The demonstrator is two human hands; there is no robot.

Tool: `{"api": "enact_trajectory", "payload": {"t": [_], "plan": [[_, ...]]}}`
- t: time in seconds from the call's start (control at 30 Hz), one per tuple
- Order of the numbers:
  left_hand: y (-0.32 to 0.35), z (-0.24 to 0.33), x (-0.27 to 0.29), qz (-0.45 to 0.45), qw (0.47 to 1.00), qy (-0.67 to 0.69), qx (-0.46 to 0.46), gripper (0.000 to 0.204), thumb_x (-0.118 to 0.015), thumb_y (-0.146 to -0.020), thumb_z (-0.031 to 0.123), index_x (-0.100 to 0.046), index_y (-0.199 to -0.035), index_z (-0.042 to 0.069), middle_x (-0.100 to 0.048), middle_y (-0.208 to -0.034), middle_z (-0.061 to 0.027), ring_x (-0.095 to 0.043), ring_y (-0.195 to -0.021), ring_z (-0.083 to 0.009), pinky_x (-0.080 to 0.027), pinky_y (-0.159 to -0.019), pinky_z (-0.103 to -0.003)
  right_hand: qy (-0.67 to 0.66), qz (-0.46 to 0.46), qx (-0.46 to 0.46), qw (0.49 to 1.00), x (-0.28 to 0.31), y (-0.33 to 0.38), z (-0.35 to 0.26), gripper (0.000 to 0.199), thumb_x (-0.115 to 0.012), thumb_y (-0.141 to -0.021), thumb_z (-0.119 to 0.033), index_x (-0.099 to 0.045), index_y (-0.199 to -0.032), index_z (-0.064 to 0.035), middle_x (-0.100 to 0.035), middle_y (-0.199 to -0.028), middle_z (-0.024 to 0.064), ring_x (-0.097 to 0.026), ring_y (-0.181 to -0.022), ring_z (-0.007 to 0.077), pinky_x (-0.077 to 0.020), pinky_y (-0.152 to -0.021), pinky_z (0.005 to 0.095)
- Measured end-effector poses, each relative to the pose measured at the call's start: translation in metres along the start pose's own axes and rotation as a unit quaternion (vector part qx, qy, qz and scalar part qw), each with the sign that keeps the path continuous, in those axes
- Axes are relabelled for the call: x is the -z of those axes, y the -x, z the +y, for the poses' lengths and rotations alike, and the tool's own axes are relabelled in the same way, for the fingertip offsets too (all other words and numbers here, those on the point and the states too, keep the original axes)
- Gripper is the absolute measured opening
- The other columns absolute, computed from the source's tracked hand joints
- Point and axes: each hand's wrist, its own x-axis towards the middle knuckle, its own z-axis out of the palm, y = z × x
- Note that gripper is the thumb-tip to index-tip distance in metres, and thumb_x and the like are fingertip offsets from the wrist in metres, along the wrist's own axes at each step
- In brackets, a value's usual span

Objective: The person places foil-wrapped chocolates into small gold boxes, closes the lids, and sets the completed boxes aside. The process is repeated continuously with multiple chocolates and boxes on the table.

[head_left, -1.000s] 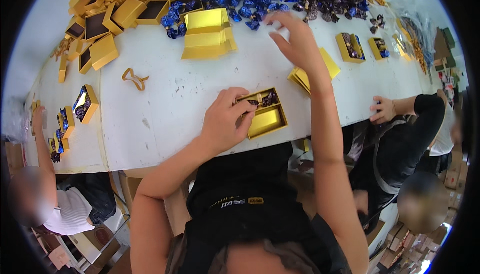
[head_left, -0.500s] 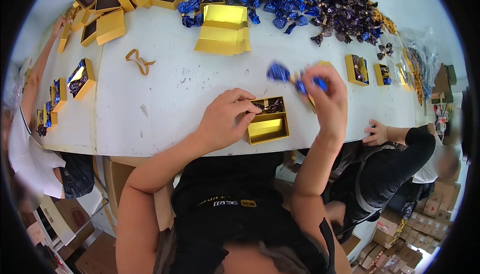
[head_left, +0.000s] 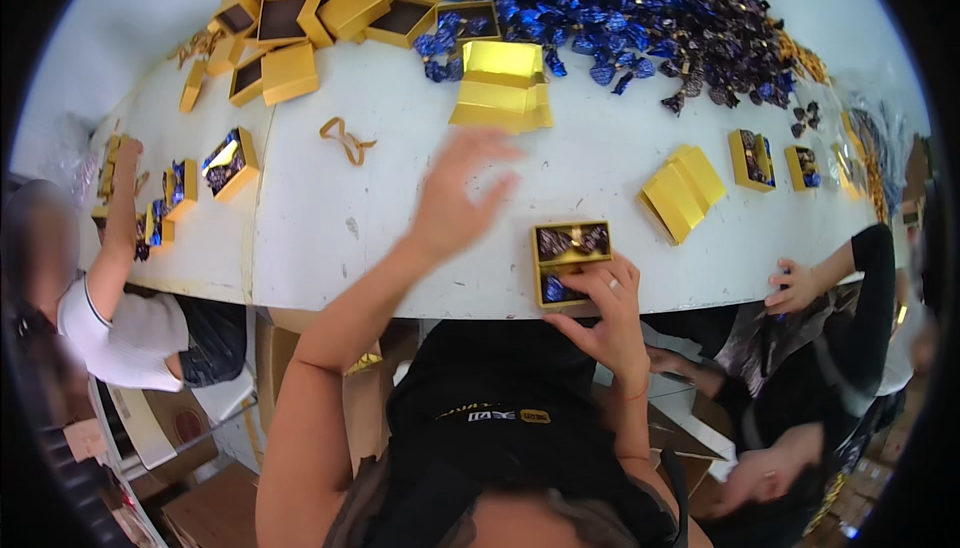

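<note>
In front of me, near the table edge, lies a two-compartment gold box [head_left: 536, 266]. Its far compartment holds a candy in dark brown twist wrap [head_left: 573, 240] with a gold band. A blue foil-wrapped candy [head_left: 556, 290] is in the near compartment, partly covered by the fingers of my right hand [head_left: 608, 306], which press on it, thumb at the box's near side. My left hand [head_left: 462, 193] is in the air, blurred, its fingers apart and empty. It is just short of a stack of folded gold card inserts [head_left: 503, 98].
More gold card inserts [head_left: 683, 193] lie at right. Heaps of blue candies [head_left: 580, 8] and dark candies [head_left: 720, 38] cover the back. Gold boxes [head_left: 290, 73] pile at back left, near a gold ribbon loop [head_left: 347, 141]. Co-workers [head_left: 130, 323] sit on both sides, beside filled boxes [head_left: 752, 160].
My right hand has brought the blue candy down into the box's near compartment. The left hand has left the box and moved away toward the card inserts. The view has shifted somewhat.
</note>
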Motion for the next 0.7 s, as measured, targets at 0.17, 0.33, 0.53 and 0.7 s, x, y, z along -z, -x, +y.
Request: {"api": "enact_trajectory", "payload": {"t": [0.17, 0.33, 0.53, 0.7], "plan": [[-0.076, -0.115, 0.077, 0.121, 0.977, -0.175, 0.022, 0.035, -0.064, -0.085, 0.002, -0.062, -0.12, 0.008, -0.062, -0.124, -0.0134, -0.057, -0.118, -0.0325, -0.044, -0.102, -0.042, 0.085, 0.062, -0.093, 0.99, 0.05, 0.054, 0.013, 0.039, -0.084, -0.064, 0.0, -0.071, -0.1, -0.0068, -0.068, -0.102, 0.0103, -0.06, -0.101, 0.0303, -0.0464, -0.091, 0.0397], [-0.109, -0.2, 0.086, 0.031, 0.943, -0.327, -0.056, 0.036, -0.068, -0.084, 0.007, -0.062, -0.119, 0.009, -0.062, -0.122, -0.0143, -0.053, -0.12, -0.0353, -0.041, -0.104, -0.045, 0.151, 0.213, -0.21, 0.942, 0.091, 0.074, 0.066, 0.037, -0.08, -0.073, 0.001, -0.071, -0.108, -0.0011, -0.061, -0.102, 0.0129, -0.058, -0.097, 0.0327, -0.0489, -0.088, 0.0407], [-0.078, -0.171, 0.1, 0.029, 0.948, -0.317, 0.01, 0.019, -0.071, -0.085, 0.012, -0.064, -0.102, 0.006, -0.066, -0.105, -0.0122, -0.056, -0.107, -0.0337, -0.045, -0.092, -0.043, 0.228, 0.272, -0.047, 0.934, 0.098, -0.003, 0.106, 0.048, -0.078, -0.078, -0.002, -0.066, -0.124, -0.0069, -0.062, -0.129, 0.0134, -0.051, -0.13, 0.0373, -0.0393, -0.108, 0.046], [-0.007, -0.085, 0.109, 0.07, 0.968, -0.238, 0.038, 0.02, -0.067, -0.089, 0.007, -0.063, -0.108, 0.001, -0.065, -0.11, -0.0158, -0.057, -0.115, -0.035, -0.043, -0.1, -0.042, 0.284, 0.151, -0.014, 0.947, 0.12, -0.066, 0.166, 0.067, -0.082, -0.078, -0.027, -0.057, -0.134, 0.0016, -0.064, -0.122, 0.0237, -0.056, -0.124, 0.0399, -0.0458, -0.102, 0.0444]]}}
